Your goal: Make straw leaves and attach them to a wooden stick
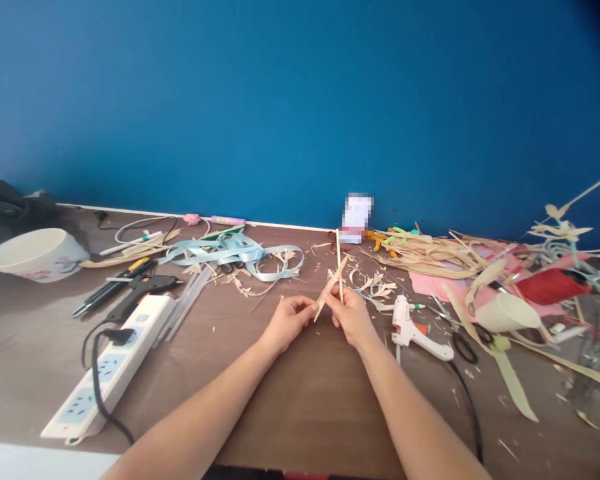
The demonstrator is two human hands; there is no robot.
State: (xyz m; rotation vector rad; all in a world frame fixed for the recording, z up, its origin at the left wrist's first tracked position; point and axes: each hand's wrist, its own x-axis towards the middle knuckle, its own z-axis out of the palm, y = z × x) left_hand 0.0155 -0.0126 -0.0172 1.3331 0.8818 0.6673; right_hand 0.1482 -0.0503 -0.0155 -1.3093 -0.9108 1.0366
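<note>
Holding pale flat strip (331, 287) in front of body, just above table (280, 413), slanting up and away between both hands. Pinching near end with left hand (290, 321), thumb and forefinger closing narrow on it. Meeting same strip a little higher with right hand (353, 319), thumb tip pressing close, fingers also gripping thin stick (339, 267), standing near upright. Not making out exact finger order under right palm.

Judging handling: strip looking thin and light, likely splitting or creasing under a hard squeeze, so calling for soft pads and small finger moves. Probably working best with both pinches close together, bracing the short span instead of bending the long free end. Calling for stick angled away from strip, so not snagging or scraping it. Hands sitting low, so maybe steadying wrists on table for finer control.

Going outward: seeing loose shavings (380, 287) just beyond right hand, maybe catching on strip. Seeing white glue gun (407, 330) to right, scissors (464, 347) past it, more pale strips (430, 252) heaped behind. Seeing light blue ribbon (253, 253) beyond left hand, clear glue sticks (187, 303) farther left, then power strip (145, 327), black glue gun (143, 293) and white bowl (45, 257). Needing care around cords when swinging either elbow outward.
</note>
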